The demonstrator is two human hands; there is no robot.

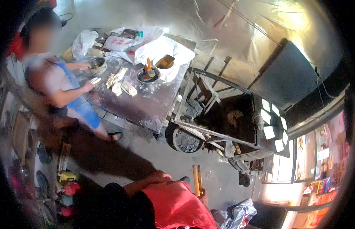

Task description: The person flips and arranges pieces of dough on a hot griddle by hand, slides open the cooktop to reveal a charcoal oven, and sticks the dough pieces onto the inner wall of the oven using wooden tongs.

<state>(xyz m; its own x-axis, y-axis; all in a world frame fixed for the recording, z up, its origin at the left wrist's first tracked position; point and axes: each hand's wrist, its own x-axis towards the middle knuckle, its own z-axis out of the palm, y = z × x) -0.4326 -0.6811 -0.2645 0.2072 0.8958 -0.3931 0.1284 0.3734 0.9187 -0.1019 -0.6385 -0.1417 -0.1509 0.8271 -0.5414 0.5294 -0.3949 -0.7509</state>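
Two wooden sticks (197,179) stand up side by side from my right hand (202,194), whose fingers are wrapped round their lower ends. My left hand (160,177) lies at the upper left edge of the red apron (173,204), over my lap; its fingers are too small and blurred to tell whether they are closed. Across the floor, a co-worker in blue (70,82) stands at the table (135,108), with one hand at a metal bowl (97,66) and the other holding a pale piece of dough (95,81).
Dough strips (116,81) and a pot with brushes (148,75) are on the table. Pale flat pieces (268,132) lie on a dark plate at the right, beside a metal frame (219,133). A bucket of ash (188,141) stands below. Plastic bags (242,212) lie near my right hand.
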